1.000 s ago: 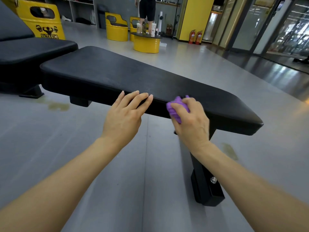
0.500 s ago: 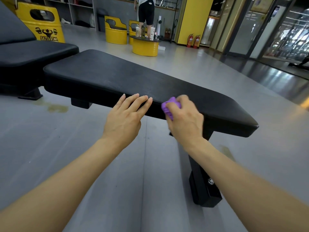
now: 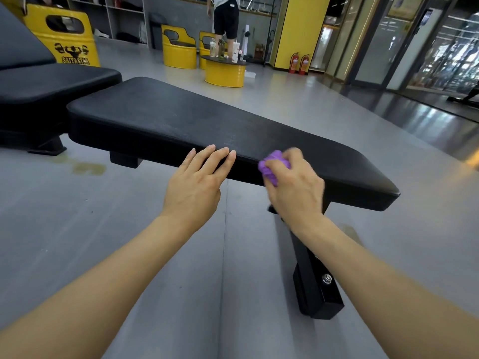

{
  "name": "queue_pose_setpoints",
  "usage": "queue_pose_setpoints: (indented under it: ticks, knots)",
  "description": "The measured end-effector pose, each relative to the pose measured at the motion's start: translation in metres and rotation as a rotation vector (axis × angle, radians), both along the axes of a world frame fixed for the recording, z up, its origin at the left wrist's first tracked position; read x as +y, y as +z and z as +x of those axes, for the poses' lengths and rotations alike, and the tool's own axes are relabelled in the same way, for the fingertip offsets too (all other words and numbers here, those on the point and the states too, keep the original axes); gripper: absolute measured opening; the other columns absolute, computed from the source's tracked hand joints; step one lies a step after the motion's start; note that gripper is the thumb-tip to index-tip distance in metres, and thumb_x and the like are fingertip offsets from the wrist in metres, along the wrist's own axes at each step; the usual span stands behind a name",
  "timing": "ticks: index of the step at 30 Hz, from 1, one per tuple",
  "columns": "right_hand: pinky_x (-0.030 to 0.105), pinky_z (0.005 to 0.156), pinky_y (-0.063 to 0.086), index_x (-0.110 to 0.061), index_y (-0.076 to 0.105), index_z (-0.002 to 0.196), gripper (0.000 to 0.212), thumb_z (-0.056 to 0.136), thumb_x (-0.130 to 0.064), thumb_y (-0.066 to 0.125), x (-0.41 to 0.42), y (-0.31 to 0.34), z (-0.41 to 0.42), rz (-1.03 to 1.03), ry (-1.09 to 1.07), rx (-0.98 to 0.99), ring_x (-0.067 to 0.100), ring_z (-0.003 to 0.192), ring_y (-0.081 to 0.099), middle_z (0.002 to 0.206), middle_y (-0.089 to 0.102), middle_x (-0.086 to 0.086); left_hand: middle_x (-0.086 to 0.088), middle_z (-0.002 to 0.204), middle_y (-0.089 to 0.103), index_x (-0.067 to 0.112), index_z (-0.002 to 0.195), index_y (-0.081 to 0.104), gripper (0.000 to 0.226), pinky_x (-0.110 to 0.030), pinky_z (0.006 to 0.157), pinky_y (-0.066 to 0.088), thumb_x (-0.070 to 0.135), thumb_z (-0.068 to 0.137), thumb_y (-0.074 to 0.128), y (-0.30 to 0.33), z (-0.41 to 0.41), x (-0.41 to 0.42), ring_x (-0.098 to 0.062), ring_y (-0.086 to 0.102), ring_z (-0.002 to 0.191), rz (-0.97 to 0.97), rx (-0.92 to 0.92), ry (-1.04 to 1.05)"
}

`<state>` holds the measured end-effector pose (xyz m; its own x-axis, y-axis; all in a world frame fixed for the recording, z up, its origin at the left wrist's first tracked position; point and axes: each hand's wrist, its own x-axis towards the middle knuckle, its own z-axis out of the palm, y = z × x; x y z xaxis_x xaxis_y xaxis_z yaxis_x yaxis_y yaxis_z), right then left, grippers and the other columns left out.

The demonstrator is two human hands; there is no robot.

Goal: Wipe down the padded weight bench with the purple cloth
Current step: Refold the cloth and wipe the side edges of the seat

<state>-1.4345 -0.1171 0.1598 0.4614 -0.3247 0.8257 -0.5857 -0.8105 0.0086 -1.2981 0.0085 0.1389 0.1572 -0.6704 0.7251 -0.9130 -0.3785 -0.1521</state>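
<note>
The black padded weight bench (image 3: 181, 117) runs from upper left to right across the view on a black metal leg. My right hand (image 3: 295, 187) grips a bunched purple cloth (image 3: 272, 165) and presses it against the bench's near edge. Most of the cloth is hidden under my fingers. My left hand (image 3: 199, 182) lies just to the left of it, fingers straight and together, with their tips resting on the same near edge.
A second black bench (image 3: 46, 84) stands at the left, close to this one. Yellow barrel seats (image 3: 178, 47) and a low yellow table (image 3: 225, 72) with bottles are behind. A person (image 3: 225, 16) stands at the back. Grey floor lies all around.
My right hand has slid the cloth a little to the left along the near edge, closer to my left hand. My left hand has stayed on the edge.
</note>
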Motion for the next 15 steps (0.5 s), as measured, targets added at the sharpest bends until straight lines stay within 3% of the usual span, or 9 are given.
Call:
queue_pose_setpoints:
  ticks: [8, 12, 15]
  knots:
    - [0.02, 0.044, 0.032, -0.01, 0.064, 0.072, 0.021, 0.074, -0.027, 0.077, -0.017, -0.007, -0.02, 0.097, -0.101, -0.035, 0.02, 0.041, 0.041, 0.077, 0.057, 0.009, -0.006, 0.13, 0.057, 0.011, 0.133, 0.052, 0.071, -0.046, 0.104, 0.039, 0.002, 0.066, 0.073, 0.003, -0.002, 0.001, -0.028, 0.054, 0.122, 0.013, -0.009, 0.001]
    - [0.019, 0.045, 0.029, -0.011, 0.062, 0.068, 0.02, 0.071, -0.025, 0.077, 0.0, 0.005, -0.001, 0.053, -0.103, -0.009, 0.022, 0.038, 0.04, 0.075, 0.057, 0.009, -0.007, 0.129, 0.057, 0.009, 0.133, 0.052, 0.069, -0.045, 0.104, 0.04, 0.002, 0.067, 0.072, 0.002, -0.004, -0.001, -0.029, 0.053, 0.122, 0.009, 0.008, -0.002]
    - [0.019, 0.043, 0.023, -0.012, 0.059, 0.072, 0.021, 0.07, -0.023, 0.077, 0.012, 0.007, 0.019, 0.021, -0.087, 0.022, 0.018, 0.041, 0.03, 0.076, 0.055, 0.008, -0.007, 0.13, 0.057, 0.01, 0.134, 0.051, 0.069, -0.045, 0.104, 0.04, 0.002, 0.068, 0.07, 0.002, -0.004, 0.0, -0.029, 0.053, 0.122, 0.003, 0.016, -0.003]
